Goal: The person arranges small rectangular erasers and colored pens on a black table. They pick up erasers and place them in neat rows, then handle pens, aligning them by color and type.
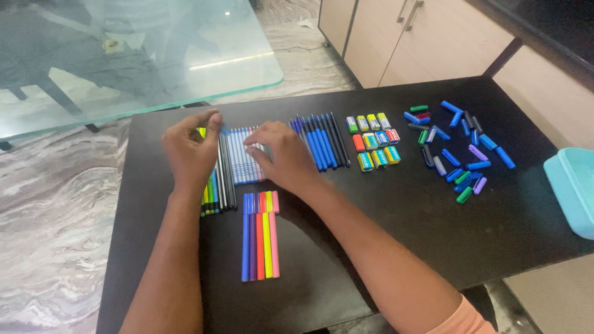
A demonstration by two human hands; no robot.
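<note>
Two hands over one row of blue-and-white striped pens (242,158) on the black counter (396,216), long axes running away from the body. Left hand (190,151) at the row's left edge, grip pinched at a pen tip; right hand (286,158) at its right edge, fingers curled on pen ends. Farther right: dark blue pens (322,142), small bright rectangular erasers (374,141), scattered caps (461,148), turquoise box (572,188).

Both hands cover a lot: the left hand (190,151) hides the tops of the dark and coloured pencils (218,185) near the black table's (433,229) far edge, the right hand (286,158) blocks part of the blue-and-white striped pens (242,162), and the teal tray (572,188) gets chopped off by the picture's right edge.
</note>
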